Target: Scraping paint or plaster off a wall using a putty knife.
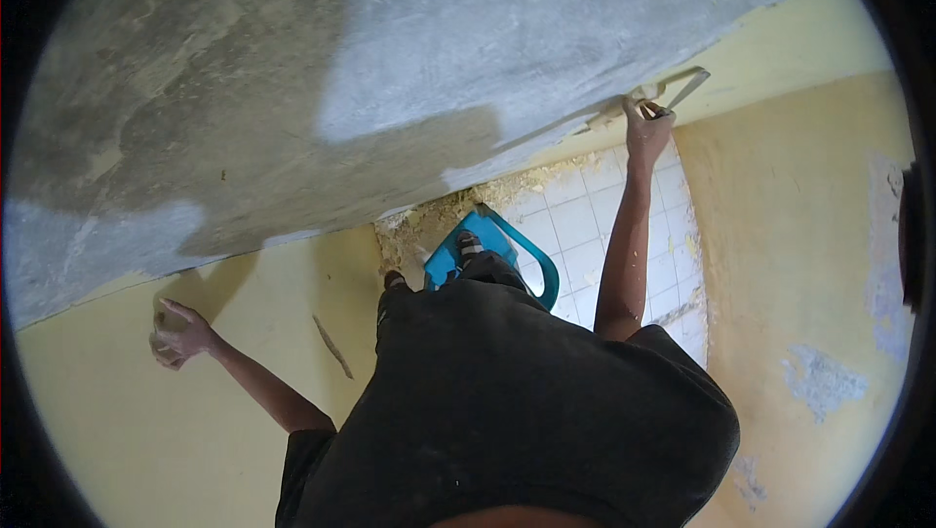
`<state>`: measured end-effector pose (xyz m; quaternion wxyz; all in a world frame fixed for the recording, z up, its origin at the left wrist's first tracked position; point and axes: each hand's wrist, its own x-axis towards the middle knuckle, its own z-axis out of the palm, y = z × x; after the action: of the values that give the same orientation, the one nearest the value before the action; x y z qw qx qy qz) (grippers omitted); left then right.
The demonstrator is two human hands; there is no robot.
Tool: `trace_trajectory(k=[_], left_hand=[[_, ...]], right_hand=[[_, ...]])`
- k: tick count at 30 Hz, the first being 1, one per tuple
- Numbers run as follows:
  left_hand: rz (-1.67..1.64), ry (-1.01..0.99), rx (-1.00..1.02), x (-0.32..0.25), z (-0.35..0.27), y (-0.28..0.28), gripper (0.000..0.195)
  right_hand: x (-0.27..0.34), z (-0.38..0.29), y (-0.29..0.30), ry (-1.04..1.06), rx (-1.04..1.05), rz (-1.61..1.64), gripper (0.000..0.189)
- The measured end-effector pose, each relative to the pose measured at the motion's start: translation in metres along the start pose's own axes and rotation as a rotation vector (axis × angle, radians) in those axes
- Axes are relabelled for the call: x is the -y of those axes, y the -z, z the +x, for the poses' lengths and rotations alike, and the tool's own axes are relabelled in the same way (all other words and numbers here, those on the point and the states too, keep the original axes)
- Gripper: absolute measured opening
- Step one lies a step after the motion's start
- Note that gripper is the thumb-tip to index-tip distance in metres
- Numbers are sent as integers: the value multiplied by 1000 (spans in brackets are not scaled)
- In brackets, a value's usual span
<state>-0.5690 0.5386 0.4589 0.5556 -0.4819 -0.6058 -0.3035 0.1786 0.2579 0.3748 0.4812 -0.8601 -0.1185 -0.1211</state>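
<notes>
My right hand [649, 129] is raised against the wall at the upper right. It grips a flat metal scraper [689, 91], whose blade points up and to the right. Beside the fingers runs the ragged border between pale yellow paint [793, 53] and bare grey plaster [439, 38]. Some loosened paint seems to hang there, though the fingers partly hide it. Out to the left, my left hand [181, 338] has its fingers spread at a yellow wall [110, 411]. Whether the palm presses on that wall I cannot tell.
One of my feet is on a teal plastic chair or stool [484, 229] with a curved rail. Paint flakes [512, 188] litter the white tiled floor [578, 228] along the wall. The yellow wall at right [760, 235] has a peeled patch [825, 380].
</notes>
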Motion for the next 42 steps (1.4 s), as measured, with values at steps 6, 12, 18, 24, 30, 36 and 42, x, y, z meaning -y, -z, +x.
trace_trajectory(k=[6, 12, 18, 24, 30, 36, 42], left_hand=[[-13, -89, -79, -15, 4, 15, 47], [84, -167, -67, -2, -5, -5, 45], [-110, -255, -183, 12, -23, -18, 27], [-807, -109, -119, -6, -126, -4, 18], [-1194, -216, -89, 1, -140, -49, 24], [-1461, 314, -174, -14, -123, -29, 22], [-921, 15, -459, -52, -186, -115, 41]], right_hand=[[-18, -102, -7, 23, -192, 409, 20], [-86, -284, -32, -250, 356, 124, 30], [-168, -445, -61, -74, 960, -108, 24], [-334, -479, -32, -76, 774, -489, 24], [-533, -623, 115, -185, -298, -1021, 34], [-462, -671, 94, -807, -285, -251, 23], [-587, -756, 112, -558, 521, -849, 32]])
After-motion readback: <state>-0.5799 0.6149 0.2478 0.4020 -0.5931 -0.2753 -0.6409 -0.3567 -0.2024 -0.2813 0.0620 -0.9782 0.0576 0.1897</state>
